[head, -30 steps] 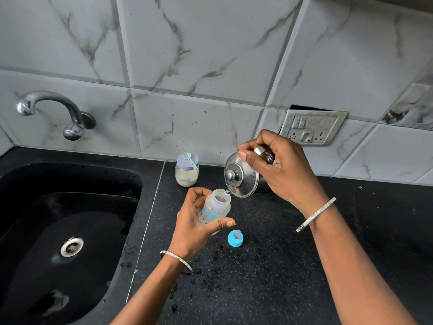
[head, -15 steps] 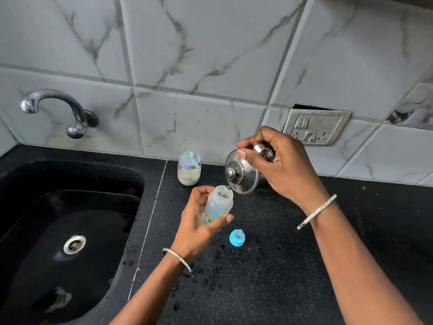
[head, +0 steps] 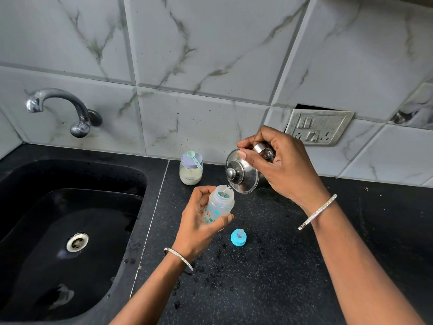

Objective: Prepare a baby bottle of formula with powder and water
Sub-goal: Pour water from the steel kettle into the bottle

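Curled round the baby bottle [head: 220,207], the left hand [head: 194,222] holds it tilted above the counter [head: 293,277], thumb across its printed side. To its right, the right hand [head: 283,167] grips a tipped steel pot [head: 242,175], thumb pressed on the lid, and a thin stream of water [head: 225,189] runs into the bottle's open mouth.

Both hands, bottle and pot keep the pose of half a second ago, and the blue teat cap [head: 238,238] lies where it lay, just right of the left hand.

The sink [head: 70,177] edge runs near the left wrist. The formula jar [head: 191,173], a scoop [head: 195,158] on its lid, stands behind the bottle at the wall. Wet-speckled counter stretches wide beyond the right forearm.

The pot's body is hidden behind its lid and the hand, and the bottle's water level is hard to make out.
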Tool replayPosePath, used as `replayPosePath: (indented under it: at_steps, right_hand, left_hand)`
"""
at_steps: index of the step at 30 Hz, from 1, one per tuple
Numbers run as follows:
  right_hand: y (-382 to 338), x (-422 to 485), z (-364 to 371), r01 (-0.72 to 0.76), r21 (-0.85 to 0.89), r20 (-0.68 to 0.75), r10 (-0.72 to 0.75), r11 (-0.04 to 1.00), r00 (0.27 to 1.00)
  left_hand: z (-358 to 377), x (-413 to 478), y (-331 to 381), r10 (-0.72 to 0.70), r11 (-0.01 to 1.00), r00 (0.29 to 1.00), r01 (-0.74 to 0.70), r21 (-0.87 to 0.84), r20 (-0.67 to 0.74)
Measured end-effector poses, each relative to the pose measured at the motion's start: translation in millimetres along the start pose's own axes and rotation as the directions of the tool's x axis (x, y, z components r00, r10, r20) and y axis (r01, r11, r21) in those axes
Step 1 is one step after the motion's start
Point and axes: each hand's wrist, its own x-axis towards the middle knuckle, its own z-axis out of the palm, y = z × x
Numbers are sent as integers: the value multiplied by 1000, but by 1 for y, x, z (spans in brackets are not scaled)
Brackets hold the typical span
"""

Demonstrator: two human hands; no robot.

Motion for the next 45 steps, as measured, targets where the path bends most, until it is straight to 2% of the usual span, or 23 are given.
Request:
replayPosePath:
  at_steps: [45]
  right_hand:
    - [-5, -5, -3, 20, 2, 7, -20, 1000, 1000]
  left_hand:
    - [0, 0, -10, 19, 999, 1000, -18, 46, -18]
